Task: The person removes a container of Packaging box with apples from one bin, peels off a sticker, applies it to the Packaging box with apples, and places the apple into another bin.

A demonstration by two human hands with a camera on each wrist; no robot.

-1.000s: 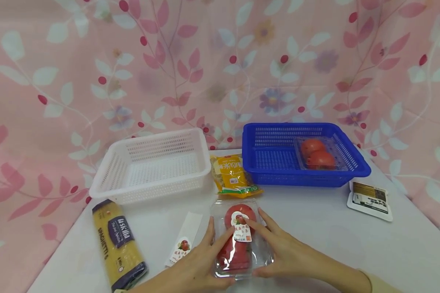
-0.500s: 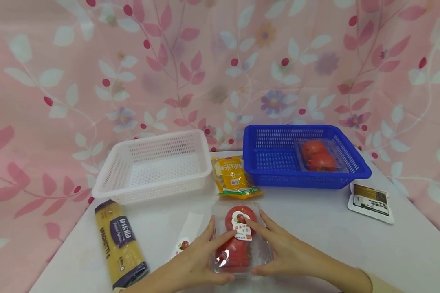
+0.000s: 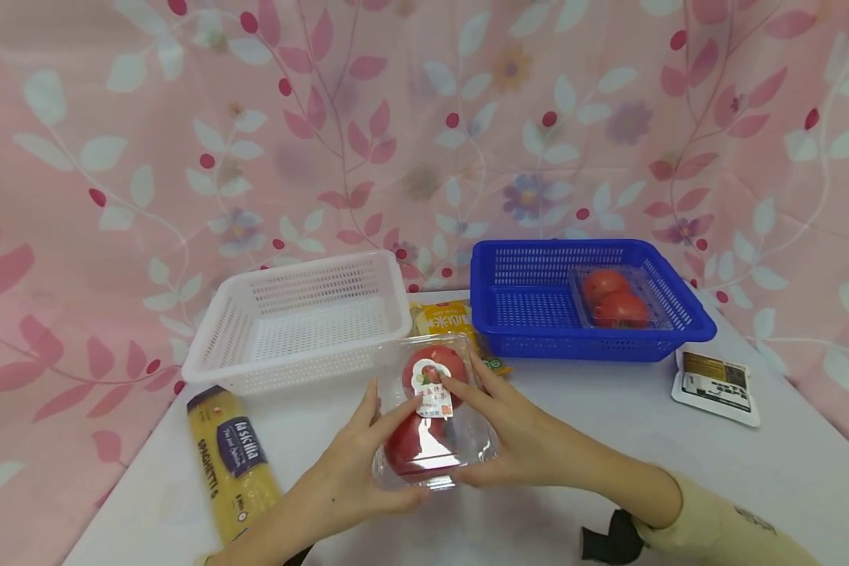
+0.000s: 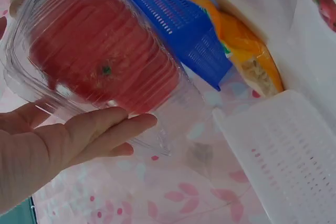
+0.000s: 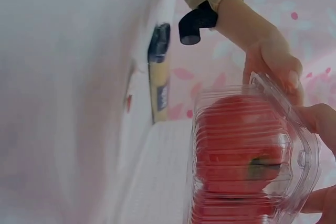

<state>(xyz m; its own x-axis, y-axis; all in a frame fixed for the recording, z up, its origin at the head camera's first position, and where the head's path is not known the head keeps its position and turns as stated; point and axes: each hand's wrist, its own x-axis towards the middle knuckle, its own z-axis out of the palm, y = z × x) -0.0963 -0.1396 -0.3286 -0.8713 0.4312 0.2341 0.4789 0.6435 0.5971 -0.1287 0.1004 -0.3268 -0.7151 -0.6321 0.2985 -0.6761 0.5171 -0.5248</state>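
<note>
Gripped the clear box of red fruit (image 3: 431, 440) between left hand (image 3: 368, 472) and right hand (image 3: 512, 432), above the table (image 3: 573, 393), in front of the yellow packet (image 3: 444, 317) (a lifting step, by the look); next, needed even, two-sided support.

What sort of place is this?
Probably a staged tabletop set-up rather than a kitchen: a floral backdrop behind a white table, with a blue basket set out on it.

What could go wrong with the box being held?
Slip: fingers grip glossy plastic, so the raised box might slide.
Snag: the yellow bag appears just behind it in the head view; a low forward move could catch it.
Crowding: the blue basket holds a second box, which could get bumped.
</note>
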